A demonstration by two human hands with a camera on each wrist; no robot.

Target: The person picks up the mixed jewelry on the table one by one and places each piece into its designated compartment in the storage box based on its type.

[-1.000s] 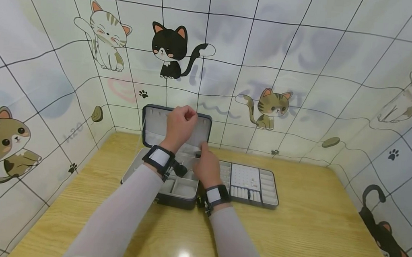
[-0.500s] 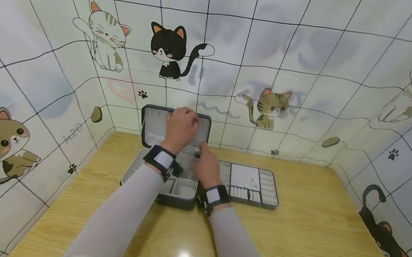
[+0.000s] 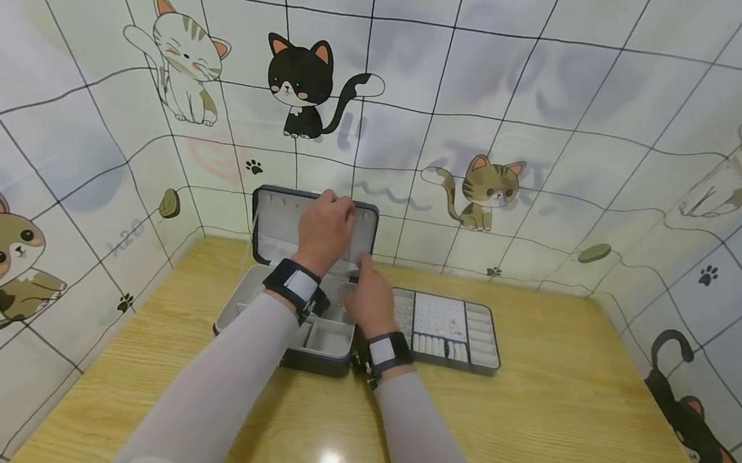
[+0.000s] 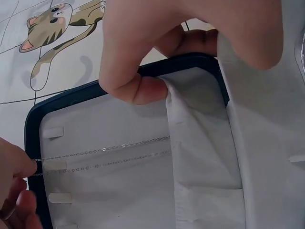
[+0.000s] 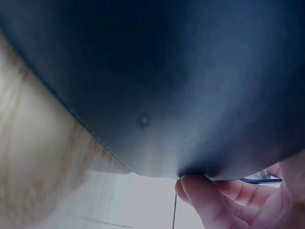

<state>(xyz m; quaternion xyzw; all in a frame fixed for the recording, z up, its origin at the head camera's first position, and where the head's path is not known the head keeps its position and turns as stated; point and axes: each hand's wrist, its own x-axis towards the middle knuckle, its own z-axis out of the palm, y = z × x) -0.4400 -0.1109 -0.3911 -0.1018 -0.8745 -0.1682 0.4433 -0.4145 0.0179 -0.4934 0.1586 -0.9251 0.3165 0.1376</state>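
Note:
An open dark blue jewelry box (image 3: 331, 337) stands on the table with its lid (image 3: 280, 224) raised. My left hand (image 3: 324, 231) is in front of the lid's upper part and pinches a thin silver necklace chain (image 4: 105, 150). Two strands run from these fingers to the grey fabric pocket (image 4: 205, 152) inside the lid, where their ends are hidden. At the pocket's edge, my right hand (image 3: 372, 304) hooks the fabric with a curled finger, drawing it away from the lid. Small hooks (image 4: 59, 197) line the lid. Dark box surface (image 5: 143, 86) fills most of the right wrist view.
A compartmented jewelry tray (image 3: 441, 317) lies right of the box, with small earrings on its white panel and ring rolls below. Grey dividers split the box's inside. Behind the wooden table (image 3: 548, 391) hangs a cat-patterned sheet (image 3: 410, 67).
My left hand has turned slightly and its wrist has shifted a little right and inward. The right hand stays at the pocket. The head view has shifted slightly.

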